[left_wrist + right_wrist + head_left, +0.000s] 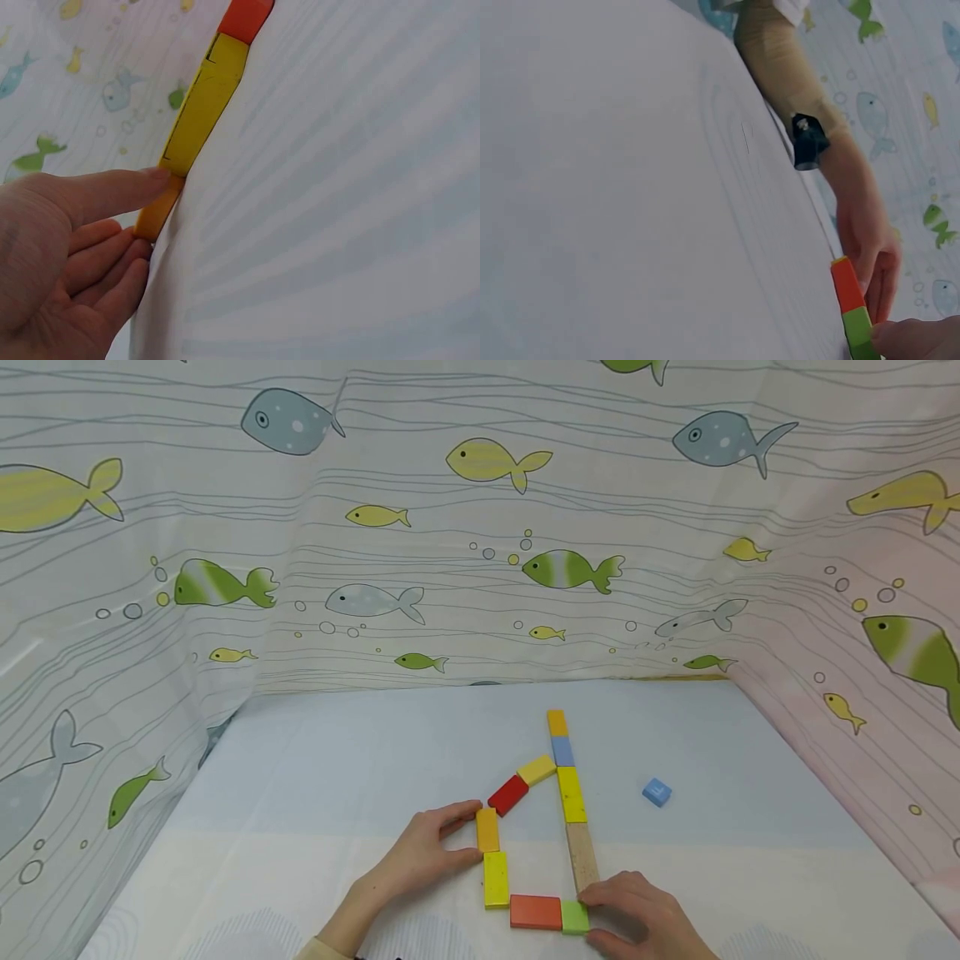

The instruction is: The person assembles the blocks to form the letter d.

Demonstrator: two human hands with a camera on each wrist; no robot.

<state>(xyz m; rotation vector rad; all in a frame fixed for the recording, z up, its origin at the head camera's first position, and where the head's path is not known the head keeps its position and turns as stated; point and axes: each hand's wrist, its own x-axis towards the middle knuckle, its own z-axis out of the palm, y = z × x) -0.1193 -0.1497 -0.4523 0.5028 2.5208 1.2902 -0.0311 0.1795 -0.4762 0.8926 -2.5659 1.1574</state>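
Note:
Flat coloured blocks form a closed outline on the table in the head view. My left hand [425, 846] pinches an orange block [488, 831] on its left side, fingertips at the far end and thumb at the near end. A yellow block [202, 105] adjoins that orange one in the left wrist view. At the near right corner, my right hand [648, 917] holds a light green block [575, 917] between index finger and thumb. The green block meets a red-orange block [535, 912] on its left. Right behind the green block is a plain wooden block [582, 857].
A red block [508, 795] and a pale yellow block [536, 770] slant toward the straight right row. That row holds a yellow block [572, 794], a blue block [562, 751] and an orange-yellow block [557, 722]. One small blue block [657, 792] lies apart. Fish-printed cloth [480, 602] surrounds the table.

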